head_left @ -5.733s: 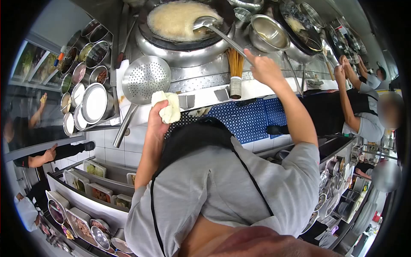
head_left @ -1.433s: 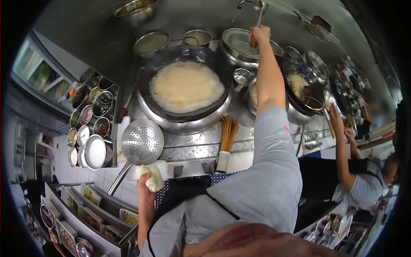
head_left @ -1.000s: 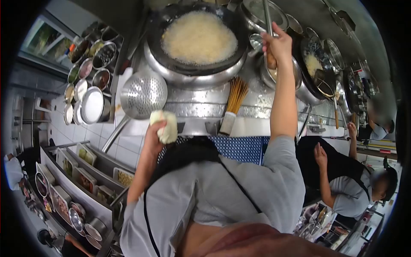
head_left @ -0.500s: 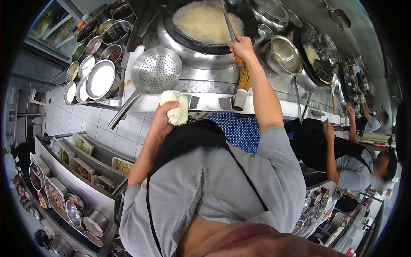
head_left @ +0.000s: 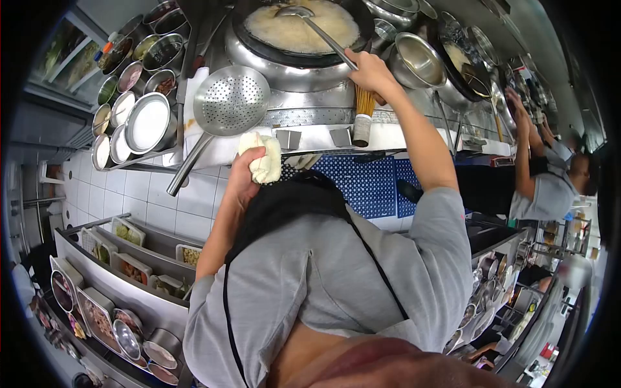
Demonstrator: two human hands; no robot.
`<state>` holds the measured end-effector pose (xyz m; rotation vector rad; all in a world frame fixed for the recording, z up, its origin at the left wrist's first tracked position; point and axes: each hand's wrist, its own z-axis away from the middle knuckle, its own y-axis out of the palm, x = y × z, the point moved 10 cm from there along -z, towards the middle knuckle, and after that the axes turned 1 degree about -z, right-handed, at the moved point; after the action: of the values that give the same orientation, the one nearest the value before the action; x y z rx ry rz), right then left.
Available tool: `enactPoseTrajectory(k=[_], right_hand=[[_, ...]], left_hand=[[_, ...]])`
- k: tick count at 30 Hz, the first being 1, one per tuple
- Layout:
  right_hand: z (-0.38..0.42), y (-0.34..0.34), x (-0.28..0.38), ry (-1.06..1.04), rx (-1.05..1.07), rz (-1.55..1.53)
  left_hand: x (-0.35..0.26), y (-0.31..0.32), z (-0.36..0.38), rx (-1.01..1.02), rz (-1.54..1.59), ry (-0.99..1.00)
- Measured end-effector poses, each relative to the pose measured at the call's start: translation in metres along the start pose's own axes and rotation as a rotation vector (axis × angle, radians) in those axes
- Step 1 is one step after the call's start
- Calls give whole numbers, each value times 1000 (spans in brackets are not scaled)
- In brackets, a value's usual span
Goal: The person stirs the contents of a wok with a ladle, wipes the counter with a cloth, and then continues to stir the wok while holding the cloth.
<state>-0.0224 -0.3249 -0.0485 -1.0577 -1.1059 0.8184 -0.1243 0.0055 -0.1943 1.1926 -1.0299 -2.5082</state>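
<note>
My right hand (head_left: 373,74) is closed around the handle end of a long metal ladle (head_left: 328,40). The ladle slants left over the wok (head_left: 240,33), its bowl at the far side of the pale, frothy liquid (head_left: 291,35). In my left hand (head_left: 244,176), at the counter's front edge, is a folded cream cloth (head_left: 265,160). Just above that cloth lies a large perforated strainer (head_left: 231,100), its handle pointing down and left. Below my right hand a bamboo wok brush (head_left: 363,123) stands against the stove front.
Bowls of ingredients and white powder or liquid (head_left: 147,121) crowd a rack at left. A metal bowl (head_left: 419,59) and a second wok (head_left: 460,61) are at right. Behind on the left is a counter with food bins (head_left: 132,265). Another person (head_left: 543,187) works at far right.
The ladle has swung from nearly upright to a leftward slant, and its bowl now shows over the wok. My right hand moved slightly right. My left hand still grips the cloth.
</note>
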Motion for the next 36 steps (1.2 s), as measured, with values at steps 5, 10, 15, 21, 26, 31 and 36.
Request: enactPoseTrajectory(k=[5,10,15,21,26,31,36], right_hand=[[62,-50,-7,-174,-98,89],[131,-107,1,-53,24,65],[151,-118,-9,-3,96,105],[119,-49,-32,-164,9,365],[71,-4,-36,-25,25,354],[21,20,-36,-63,-75,248],[-16,23,-14,-76,-93,159]], left_hand=[[3,5,-8,-1,-11,-53],[6,5,-19,38,-46,-86],[10,1,-32,22,-30,-96],[5,3,-34,23,-11,-64],[3,-1,-27,-17,46,-43],[5,-9,-15,-90,43,-51],[11,-18,-6,-111,57,-46]])
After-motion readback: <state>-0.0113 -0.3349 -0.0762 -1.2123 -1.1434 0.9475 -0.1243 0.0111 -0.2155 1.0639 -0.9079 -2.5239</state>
